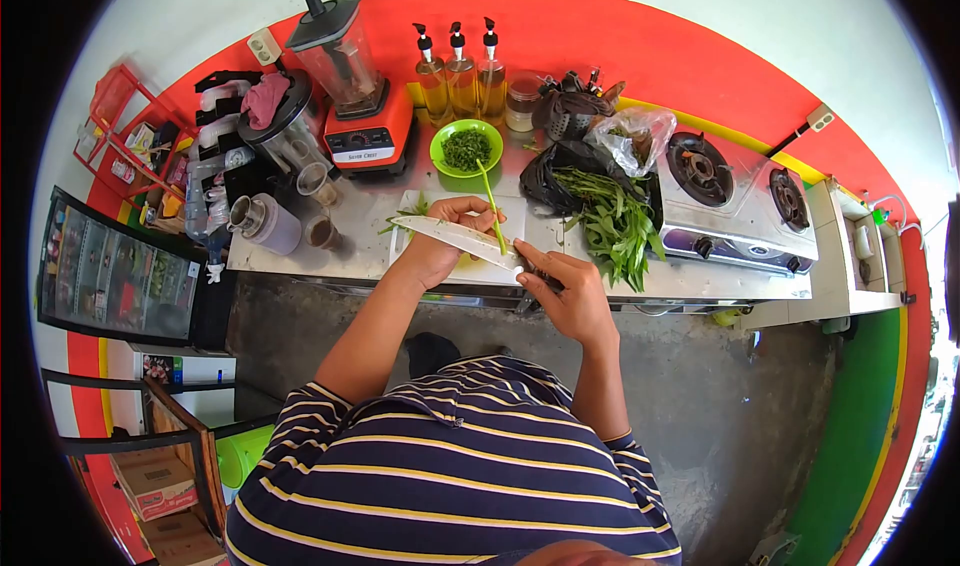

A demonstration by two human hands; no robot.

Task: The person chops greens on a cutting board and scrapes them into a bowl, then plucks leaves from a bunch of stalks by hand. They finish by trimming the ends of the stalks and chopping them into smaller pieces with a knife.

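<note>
My left hand point(438, 249) is closed on a long green vegetable stem point(488, 188) above the white cutting board point(515, 209). My right hand point(572, 291) grips the handle of a knife point(455, 234), its broad blade pointing left across the front of my left hand. The stem's lower end meets the blade near the handle, and its upper end reaches the rim of a bright green bowl point(437, 156). Chopped greens point(466, 149) lie in that bowl. A few leaves point(412, 213) rest on the board's left side. To the right, leafy greens point(615, 221) spill from a black plastic bag point(545, 178).
A red blender point(365, 141), a cup of dark liquid point(323, 234) and a jug point(265, 224) occupy the counter's left. Behind the bowl stand three pump bottles point(461, 84) and a jar point(521, 106). A gas stove point(735, 201) is at right, beside a clear plastic bag point(635, 136).
</note>
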